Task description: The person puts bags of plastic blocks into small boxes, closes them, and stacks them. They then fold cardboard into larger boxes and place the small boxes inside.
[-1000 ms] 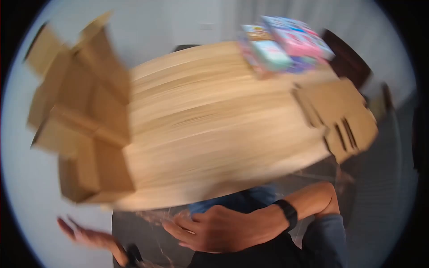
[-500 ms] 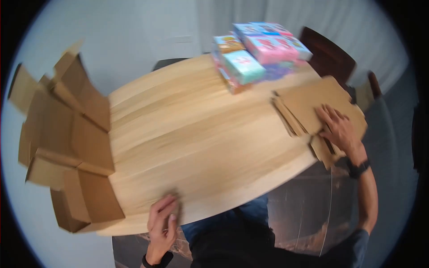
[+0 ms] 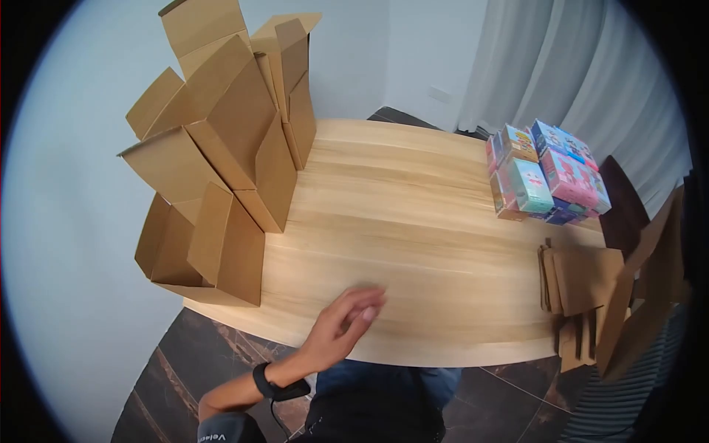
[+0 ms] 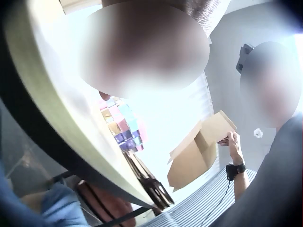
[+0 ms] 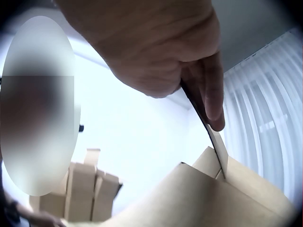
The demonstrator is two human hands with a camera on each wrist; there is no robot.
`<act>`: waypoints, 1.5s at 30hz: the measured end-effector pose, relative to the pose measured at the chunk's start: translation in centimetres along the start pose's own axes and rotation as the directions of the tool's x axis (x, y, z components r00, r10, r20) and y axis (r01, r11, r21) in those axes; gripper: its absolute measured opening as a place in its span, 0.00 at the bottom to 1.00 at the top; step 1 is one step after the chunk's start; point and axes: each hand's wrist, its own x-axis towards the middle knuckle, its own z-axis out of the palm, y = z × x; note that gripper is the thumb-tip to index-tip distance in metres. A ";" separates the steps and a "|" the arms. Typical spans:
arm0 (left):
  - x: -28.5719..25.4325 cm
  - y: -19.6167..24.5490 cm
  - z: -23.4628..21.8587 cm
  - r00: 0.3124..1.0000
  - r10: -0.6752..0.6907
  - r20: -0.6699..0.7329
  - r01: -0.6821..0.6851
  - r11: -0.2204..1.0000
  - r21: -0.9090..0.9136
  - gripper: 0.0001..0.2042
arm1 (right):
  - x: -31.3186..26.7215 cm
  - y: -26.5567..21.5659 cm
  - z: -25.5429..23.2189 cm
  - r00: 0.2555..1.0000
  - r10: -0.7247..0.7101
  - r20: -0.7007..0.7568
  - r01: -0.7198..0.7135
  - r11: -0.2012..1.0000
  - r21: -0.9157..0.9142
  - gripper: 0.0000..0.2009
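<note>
My right hand point(image 5: 156, 47) pinches the edge of a flap on a partly unfolded cardboard box point(image 5: 184, 198), which hangs in the air off the table's right end. In the head view that box point(image 3: 624, 325) shows at the right, while the hand gripping it is out of sight. The left wrist view catches the right hand point(image 4: 232, 144) raised with the box point(image 4: 201, 153). My left hand point(image 3: 343, 325) hovers over the table's front edge with loosely bent fingers and nothing in them.
Several open cardboard boxes point(image 3: 244, 247) stand along the table's left end. Flattened cartons point(image 3: 587, 277) are stacked at the right edge. Colourful small boxes point(image 3: 528, 184) sit in a pile at the back right, near a dark chair point(image 3: 622, 193). The wooden tabletop point(image 3: 399, 221) lies between.
The right hand moved from in front of the body to the flattened cartons, then lifted one, which now stands partly unfolded. My left hand came over the table's front edge. The head view has turned left.
</note>
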 end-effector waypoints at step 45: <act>9.5 28.0 -3.2 0.843 -0.097 0.530 -0.452 0.407 0.794 0.45 | -18.6 -14.6 11.3 0.527 -0.780 0.337 -0.434 0.093 0.896 0.22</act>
